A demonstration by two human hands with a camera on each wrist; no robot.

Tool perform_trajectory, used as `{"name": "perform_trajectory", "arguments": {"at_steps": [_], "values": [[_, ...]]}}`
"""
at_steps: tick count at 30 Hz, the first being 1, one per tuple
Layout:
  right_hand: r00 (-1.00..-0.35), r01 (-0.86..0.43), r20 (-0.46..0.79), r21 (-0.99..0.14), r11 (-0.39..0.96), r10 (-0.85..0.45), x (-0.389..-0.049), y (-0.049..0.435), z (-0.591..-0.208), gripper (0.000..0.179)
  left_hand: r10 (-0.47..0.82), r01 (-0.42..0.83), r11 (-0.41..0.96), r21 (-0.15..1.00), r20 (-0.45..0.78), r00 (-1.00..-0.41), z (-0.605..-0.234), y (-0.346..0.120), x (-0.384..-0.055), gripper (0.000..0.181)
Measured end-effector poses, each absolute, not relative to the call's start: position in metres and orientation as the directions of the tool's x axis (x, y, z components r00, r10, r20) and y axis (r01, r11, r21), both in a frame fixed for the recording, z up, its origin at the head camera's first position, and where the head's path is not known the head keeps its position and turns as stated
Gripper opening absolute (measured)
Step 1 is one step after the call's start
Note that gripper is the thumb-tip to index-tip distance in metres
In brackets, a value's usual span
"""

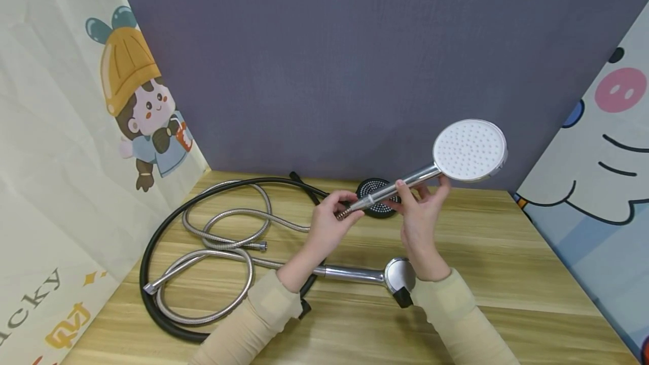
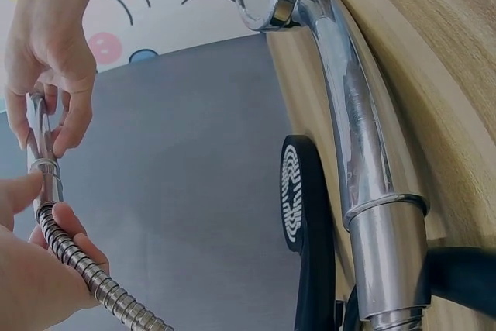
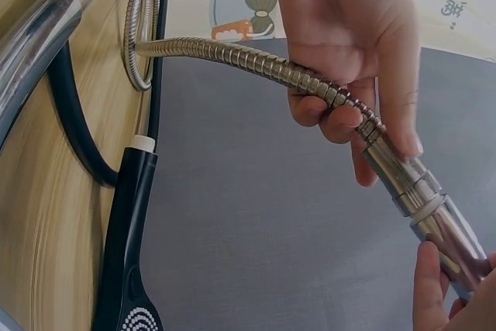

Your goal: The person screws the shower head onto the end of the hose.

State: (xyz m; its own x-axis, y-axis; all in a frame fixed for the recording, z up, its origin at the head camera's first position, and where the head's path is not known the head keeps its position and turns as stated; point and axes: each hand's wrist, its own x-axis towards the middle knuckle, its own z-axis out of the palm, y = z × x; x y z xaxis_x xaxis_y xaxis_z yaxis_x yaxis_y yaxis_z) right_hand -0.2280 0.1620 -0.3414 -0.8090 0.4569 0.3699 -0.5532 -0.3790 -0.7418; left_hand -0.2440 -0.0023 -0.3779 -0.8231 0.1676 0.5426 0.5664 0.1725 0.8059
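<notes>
Raised above the table is a chrome hand shower (image 1: pixel 469 150), its round white spray face turned toward me. My right hand (image 1: pixel 422 224) grips its handle (image 1: pixel 408 180) from below, fingers and thumb around the chrome. At the handle's lower end, my left hand (image 1: pixel 328 224) pinches the joint where a ribbed metal shower hose (image 3: pixel 248 60) meets the handle. In the right wrist view the hose's smooth connector (image 3: pixel 395 172) lies in line with the handle, with a pale ring (image 3: pixel 426 207) between them. The left wrist view shows both hands (image 2: pixel 58 75) along this joint.
A second chrome hand shower (image 1: pixel 355 275) with its coiled metal hose (image 1: pixel 203 311) lies on the wooden table (image 1: pixel 507 275). Behind the raised one rests a black hand shower (image 1: pixel 376 186), and a black hose (image 1: pixel 148 258) loops at left. A grey panel (image 1: pixel 324 72) stands behind.
</notes>
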Motion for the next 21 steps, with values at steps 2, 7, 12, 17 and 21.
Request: {"name": "perform_trajectory", "arguments": {"at_steps": [2, 7, 12, 17, 21], "values": [[-0.811, -0.551, 0.37, -0.744, -0.378, 0.453, -0.228, 0.1623, -0.3414, 0.075, 0.171, 0.57, 0.176, 0.803, 0.545, -0.821, -0.3767, -0.0021, -0.2433, 0.03], [-0.813, -0.546, 0.364, -0.747, -0.379, 0.454, -0.2277, 0.1629, -0.3415, 0.075, 0.178, 0.549, 0.182, 0.816, 0.522, -0.834, -0.3732, -0.0017, -0.2408, 0.026], [-0.812, -0.548, 0.364, -0.743, -0.383, 0.456, -0.2274, 0.1628, -0.3413, 0.075, 0.193, 0.528, 0.222, 0.819, 0.494, -0.848, -0.372, -0.0012, -0.2411, 0.023], [-0.813, -0.548, 0.365, -0.744, -0.382, 0.455, -0.2272, 0.1627, -0.3413, 0.075, 0.208, 0.524, 0.255, 0.812, 0.484, -0.85, -0.3727, -0.0018, -0.2419, 0.022], [-0.814, -0.545, 0.365, -0.751, -0.374, 0.453, -0.2269, 0.1629, -0.3414, 0.076, 0.211, 0.526, 0.25, 0.813, 0.484, -0.849, -0.3727, -0.0011, -0.2423, 0.02]]}}
